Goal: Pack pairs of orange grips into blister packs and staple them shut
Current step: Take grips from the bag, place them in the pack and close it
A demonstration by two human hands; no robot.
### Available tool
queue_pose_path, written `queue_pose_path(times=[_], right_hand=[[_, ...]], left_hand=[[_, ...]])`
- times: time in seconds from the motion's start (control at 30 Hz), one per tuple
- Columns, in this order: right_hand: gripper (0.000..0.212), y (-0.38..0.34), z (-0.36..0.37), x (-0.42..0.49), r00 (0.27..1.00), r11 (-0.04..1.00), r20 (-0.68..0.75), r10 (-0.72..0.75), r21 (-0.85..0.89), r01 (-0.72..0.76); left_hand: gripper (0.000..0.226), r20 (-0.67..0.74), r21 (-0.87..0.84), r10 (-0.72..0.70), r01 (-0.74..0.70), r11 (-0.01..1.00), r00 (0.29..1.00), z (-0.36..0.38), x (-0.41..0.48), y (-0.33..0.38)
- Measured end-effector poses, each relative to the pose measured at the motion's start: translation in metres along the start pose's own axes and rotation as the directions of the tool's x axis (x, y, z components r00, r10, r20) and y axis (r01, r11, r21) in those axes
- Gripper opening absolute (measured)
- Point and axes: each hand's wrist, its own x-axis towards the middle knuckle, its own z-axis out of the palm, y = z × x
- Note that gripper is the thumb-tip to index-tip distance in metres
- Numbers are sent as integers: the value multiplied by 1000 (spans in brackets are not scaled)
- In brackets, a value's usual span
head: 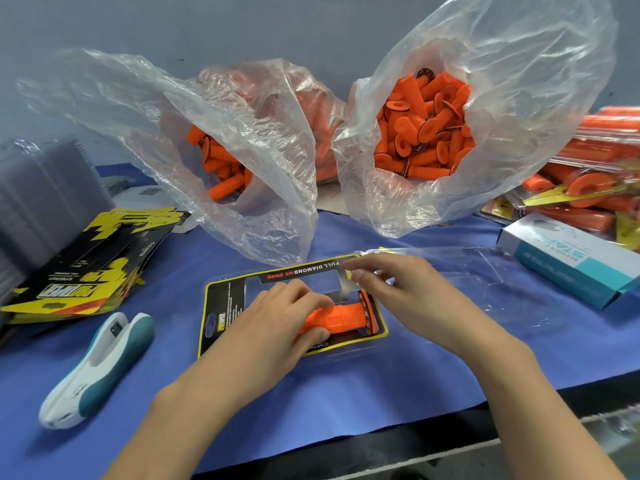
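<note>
- Head view, the hands: our left hand (277, 320) is curled over an orange grip (341, 318), fingers wrapped across its top and thumb beneath, holding it down in the blister pack (221, 306).
- Our right hand (398, 289) reaches across with its fingers bent, the tips gathered at the upper right corner of the pack's black and yellow card; we cannot tell whether they pinch the edge or only touch it.
- Around us: a white and teal stapler (97, 368) lies on the blue cloth (346, 393) left of the pack, and a stack of printed cards (86, 265) sits beyond it.
- A staple box (568, 265) lies to the right, with filled packs (588, 168) piled behind it.
- Two clear plastic bags, the left bag (242, 150) and the right bag (426, 133), stand behind the pack, both full of loose orange grips.
- The pack's clear lid (450, 268) lies open to the right, under our right wrist.
- The held grip lies crosswise in the lower half of the pack, its flanged end pointing right, just below our right hand's fingertips.
</note>
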Motion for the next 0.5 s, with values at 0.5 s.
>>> queue_pose_path(times=[0.5], right_hand=[[34,7,12,10,996,940,-73,-53,-341,26]], left_hand=[[29,7,30,21,-21,999,1000,-6,-5,4]])
